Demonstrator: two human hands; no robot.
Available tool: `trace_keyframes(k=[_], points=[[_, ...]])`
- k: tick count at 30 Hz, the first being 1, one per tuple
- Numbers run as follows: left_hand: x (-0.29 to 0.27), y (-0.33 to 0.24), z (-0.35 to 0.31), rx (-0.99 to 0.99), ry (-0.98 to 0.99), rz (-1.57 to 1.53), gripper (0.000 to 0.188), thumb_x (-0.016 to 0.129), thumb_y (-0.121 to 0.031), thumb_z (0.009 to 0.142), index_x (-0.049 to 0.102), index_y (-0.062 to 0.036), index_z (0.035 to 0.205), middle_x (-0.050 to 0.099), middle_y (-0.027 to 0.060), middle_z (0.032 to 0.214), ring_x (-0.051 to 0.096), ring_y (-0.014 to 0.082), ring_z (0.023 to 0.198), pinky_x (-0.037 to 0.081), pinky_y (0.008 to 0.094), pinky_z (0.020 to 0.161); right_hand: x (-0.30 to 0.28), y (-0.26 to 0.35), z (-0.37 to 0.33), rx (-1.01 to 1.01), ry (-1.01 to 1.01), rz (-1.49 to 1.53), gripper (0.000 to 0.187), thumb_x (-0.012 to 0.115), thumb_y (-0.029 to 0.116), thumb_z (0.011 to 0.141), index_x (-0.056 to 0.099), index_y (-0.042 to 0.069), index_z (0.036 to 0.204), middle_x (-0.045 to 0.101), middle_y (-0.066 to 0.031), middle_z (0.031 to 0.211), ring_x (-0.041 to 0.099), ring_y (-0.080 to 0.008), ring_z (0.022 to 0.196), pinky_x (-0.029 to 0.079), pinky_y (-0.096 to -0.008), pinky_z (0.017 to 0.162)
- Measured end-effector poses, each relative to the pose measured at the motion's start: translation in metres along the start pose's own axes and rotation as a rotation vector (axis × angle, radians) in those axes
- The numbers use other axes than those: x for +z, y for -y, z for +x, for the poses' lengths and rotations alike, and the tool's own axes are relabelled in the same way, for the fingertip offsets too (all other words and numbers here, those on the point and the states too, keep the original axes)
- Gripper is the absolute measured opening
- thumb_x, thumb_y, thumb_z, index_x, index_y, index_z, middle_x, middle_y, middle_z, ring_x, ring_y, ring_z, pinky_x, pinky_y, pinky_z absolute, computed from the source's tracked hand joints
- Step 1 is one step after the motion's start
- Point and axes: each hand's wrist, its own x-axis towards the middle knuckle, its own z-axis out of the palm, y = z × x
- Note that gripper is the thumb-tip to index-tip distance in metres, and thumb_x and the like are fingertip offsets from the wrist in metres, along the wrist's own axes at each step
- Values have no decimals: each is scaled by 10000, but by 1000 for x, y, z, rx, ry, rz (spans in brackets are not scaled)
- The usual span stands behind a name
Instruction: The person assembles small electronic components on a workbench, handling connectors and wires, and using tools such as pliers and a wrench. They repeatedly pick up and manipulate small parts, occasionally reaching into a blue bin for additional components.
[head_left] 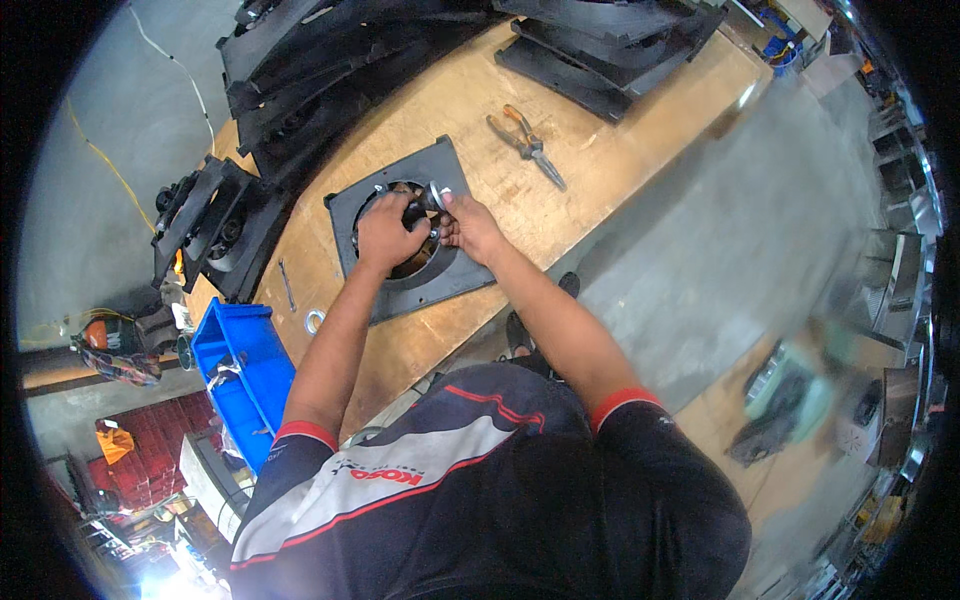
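Both hands, left hand [388, 232] and right hand [470, 226], grip parts inside the black square frame [440, 170].

Black square frame [415, 225] on tan wooden surface [600, 160]; orange-handled pliers [527, 143] far right; blue bin [245, 365] near left.

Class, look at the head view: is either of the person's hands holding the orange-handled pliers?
No: the pliers lie alone on the wooden table, away from both hands.

Matt black, probably plastic frame [412, 232] lies on a smooth bare-wood bench [600, 150] beside metal pliers [528, 146].
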Motion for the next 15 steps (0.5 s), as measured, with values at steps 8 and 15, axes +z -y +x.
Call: trace_keyframes(k=[8, 15], points=[[-19, 12, -9, -224, 72, -44, 452, 772, -396, 735, 698, -89, 1058, 661, 149, 1022, 627, 339, 1005, 497, 431, 890, -10, 23, -87, -130, -163, -497, 295, 652, 332, 948, 592, 55, 865, 607, -66, 733, 602, -154, 617, 499, -309, 551], [-7, 22, -17, -96, 60, -101, 378, 789, -303, 734, 693, -66, 1013, 652, 157, 974, 617, 359, 972, 488, 452, 850, 54, 67, -108, -1009, 2, -1706, 291, 679, 250, 832, 670, 27, 1020, 672, -162, 972, 648, -376, 874, 499, -448, 834]])
